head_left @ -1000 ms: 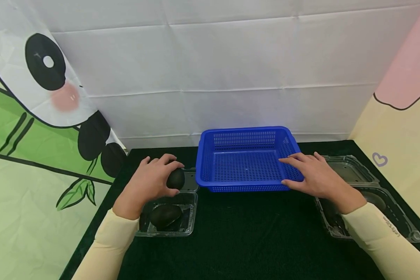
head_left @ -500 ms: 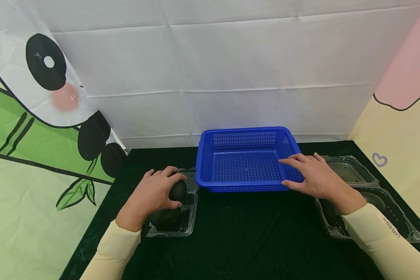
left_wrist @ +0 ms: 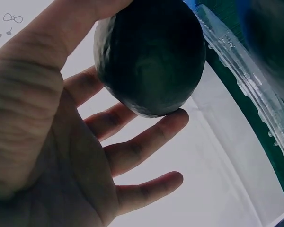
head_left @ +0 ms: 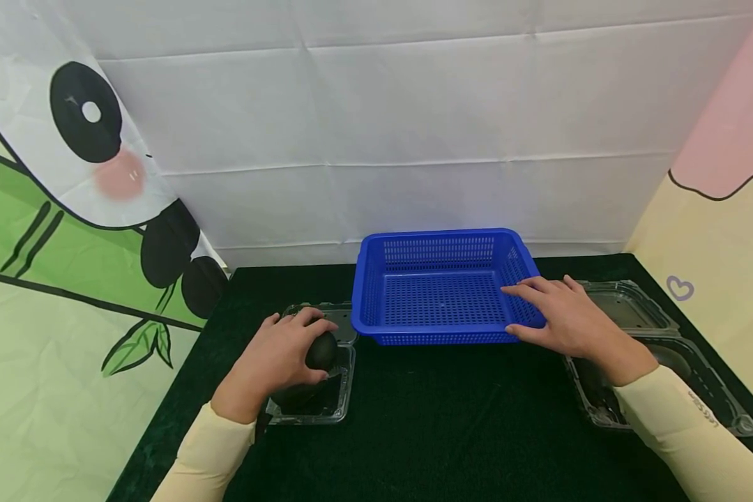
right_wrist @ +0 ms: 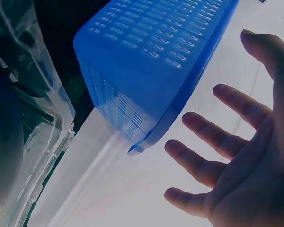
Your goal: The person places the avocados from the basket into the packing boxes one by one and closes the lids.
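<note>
My left hand (head_left: 276, 362) holds a dark green avocado (head_left: 321, 352) between thumb and fingers, above a clear plastic clamshell box (head_left: 341, 401) whose lid lies open behind it. In the left wrist view the avocado (left_wrist: 151, 56) rests against the thumb and some fingertips, while the little finger is away from it. A second dark avocado (head_left: 293, 396) lies in that box, partly hidden by the hand. My right hand (head_left: 565, 317) is held with spread fingers at the right end of a blue plastic basket (head_left: 439, 330). Nothing is in its grasp in the right wrist view.
At the right stands another open clear clamshell box (head_left: 731, 401) with dark round shapes inside, partly covered by my right forearm. Dark green cloth (head_left: 439, 425) covers the table. A white sheet (head_left: 414, 104) hangs behind, with printed cloths on both sides.
My left hand has moved the avocado toward me and slightly right, from over the lid to over the box's tray. The right hand and basket have stayed put.
</note>
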Tool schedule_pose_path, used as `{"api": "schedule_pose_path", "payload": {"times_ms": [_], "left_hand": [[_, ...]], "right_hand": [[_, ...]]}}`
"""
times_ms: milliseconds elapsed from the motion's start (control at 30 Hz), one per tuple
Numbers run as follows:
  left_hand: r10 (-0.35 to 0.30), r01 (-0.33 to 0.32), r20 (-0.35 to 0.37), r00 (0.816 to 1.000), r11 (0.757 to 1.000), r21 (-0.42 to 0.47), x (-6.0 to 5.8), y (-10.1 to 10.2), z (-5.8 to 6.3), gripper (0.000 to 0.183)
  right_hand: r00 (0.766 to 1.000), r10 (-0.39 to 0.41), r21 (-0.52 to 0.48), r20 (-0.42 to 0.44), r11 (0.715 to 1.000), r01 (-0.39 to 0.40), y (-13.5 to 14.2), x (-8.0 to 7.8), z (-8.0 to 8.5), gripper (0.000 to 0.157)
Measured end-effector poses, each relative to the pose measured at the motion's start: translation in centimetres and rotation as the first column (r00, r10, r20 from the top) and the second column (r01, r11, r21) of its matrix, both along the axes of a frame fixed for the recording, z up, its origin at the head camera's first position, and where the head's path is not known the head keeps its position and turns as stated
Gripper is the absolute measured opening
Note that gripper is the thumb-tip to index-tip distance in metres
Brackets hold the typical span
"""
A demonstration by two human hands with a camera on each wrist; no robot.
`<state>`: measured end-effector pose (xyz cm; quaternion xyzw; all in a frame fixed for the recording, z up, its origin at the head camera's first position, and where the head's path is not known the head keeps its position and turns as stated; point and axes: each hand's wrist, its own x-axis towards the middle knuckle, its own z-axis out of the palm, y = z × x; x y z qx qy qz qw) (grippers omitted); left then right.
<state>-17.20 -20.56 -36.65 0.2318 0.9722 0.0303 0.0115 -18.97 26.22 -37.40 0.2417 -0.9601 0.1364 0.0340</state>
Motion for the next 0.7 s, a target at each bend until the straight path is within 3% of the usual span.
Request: {"api": "schedule_pose_path", "payload": {"times_ms": [700], "left_hand": [[0.017, -0.017, 0.012, 1.000, 1.000, 0.003, 0.09, -0.19, 0.13, 0.063]], "right_hand": [[1.000, 0.000, 0.010, -0.009, 1.000, 0.000, 0.10, 0.11, -0.09, 0.067]]}}
